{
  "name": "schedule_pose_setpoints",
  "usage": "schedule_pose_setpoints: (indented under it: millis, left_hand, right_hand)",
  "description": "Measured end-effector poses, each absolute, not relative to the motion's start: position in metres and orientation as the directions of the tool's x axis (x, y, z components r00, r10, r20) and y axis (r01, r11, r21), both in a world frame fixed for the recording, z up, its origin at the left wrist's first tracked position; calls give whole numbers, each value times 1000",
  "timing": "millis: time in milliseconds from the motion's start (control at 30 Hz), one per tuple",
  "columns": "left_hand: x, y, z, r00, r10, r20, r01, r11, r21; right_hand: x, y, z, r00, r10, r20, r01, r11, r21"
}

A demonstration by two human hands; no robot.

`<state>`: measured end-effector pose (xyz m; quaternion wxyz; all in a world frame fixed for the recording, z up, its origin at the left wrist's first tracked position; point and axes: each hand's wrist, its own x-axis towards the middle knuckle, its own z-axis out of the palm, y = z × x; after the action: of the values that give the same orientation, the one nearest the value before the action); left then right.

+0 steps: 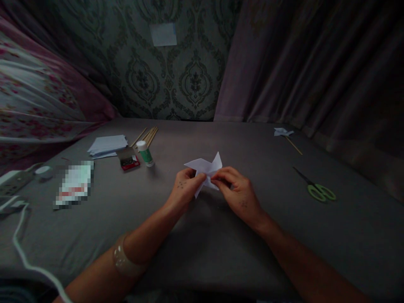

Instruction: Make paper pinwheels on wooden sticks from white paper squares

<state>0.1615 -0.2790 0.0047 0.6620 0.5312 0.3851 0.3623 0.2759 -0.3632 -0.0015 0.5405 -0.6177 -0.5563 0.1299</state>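
Observation:
A white paper pinwheel [203,166] with pointed blades is held up in front of me, a little above the table. My left hand [187,183] grips it from the left, thumb pressed on its front near the centre and fingers behind. At the pinwheel's middle, my right hand [238,191] has thumb and forefinger pinched together; whatever lies between those fingertips is too small to make out. Another paper pinwheel [282,132], on a thin wooden stick [294,145], lies at the far right. Green-handled scissors [317,189] rest to the right of my hands.
To the left stand a glue stick [145,153] with a white cap and an open red box [128,162] of small dark pieces. Behind them lie wooden sticks [150,136] and stacked white paper [107,145]. A blurred packet [75,183] and a power strip [14,181] sit farther left.

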Motion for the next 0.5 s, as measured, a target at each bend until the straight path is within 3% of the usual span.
schedule_pose_setpoints:
  millis: [167,500]
  left_hand:
    - [161,-283,9,437,892,-114,-81,165,983]
    - [160,-286,13,472,876,-100,-154,194,969]
  right_hand:
    - [274,-360,-10,448,693,565,650,181,-738]
    - [276,-355,-18,524,740,422,502,131,-855]
